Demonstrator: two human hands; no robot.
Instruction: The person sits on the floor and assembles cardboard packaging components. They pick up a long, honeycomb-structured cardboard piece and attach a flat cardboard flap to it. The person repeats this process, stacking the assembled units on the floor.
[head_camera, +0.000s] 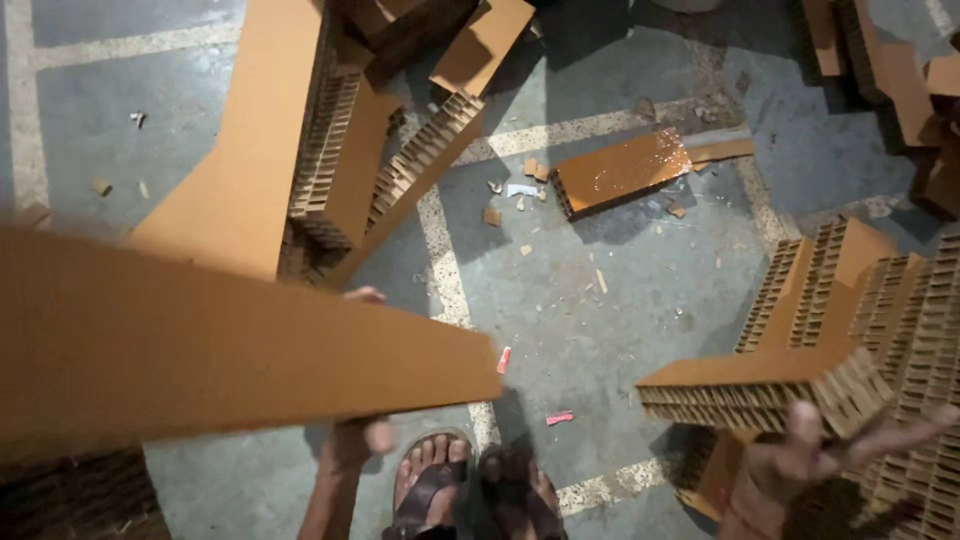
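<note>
Grey concrete floor (620, 290) strewn with cardboard scraps; left hand (355, 440) grips a long honeycomb cardboard board (230, 345) from beneath; right hand (800, 455), fingers spread, supports a shorter honeycomb block (760, 385) beside stacked pieces (900, 300)

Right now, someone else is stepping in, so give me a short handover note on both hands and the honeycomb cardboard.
Left hand: under the long cardboard panel, grip on its lower edge, panel held level over the floor.
Right hand: fingers spread beneath a short honeycomb block, supporting it from below.
Around: cut panels heaped at upper left, a single block lying flat on the floor, honeycomb pieces stacked at right, scraps scattered between.
Done: both pieces are lifted.
Left: neither piece is set down on any pile.
</note>
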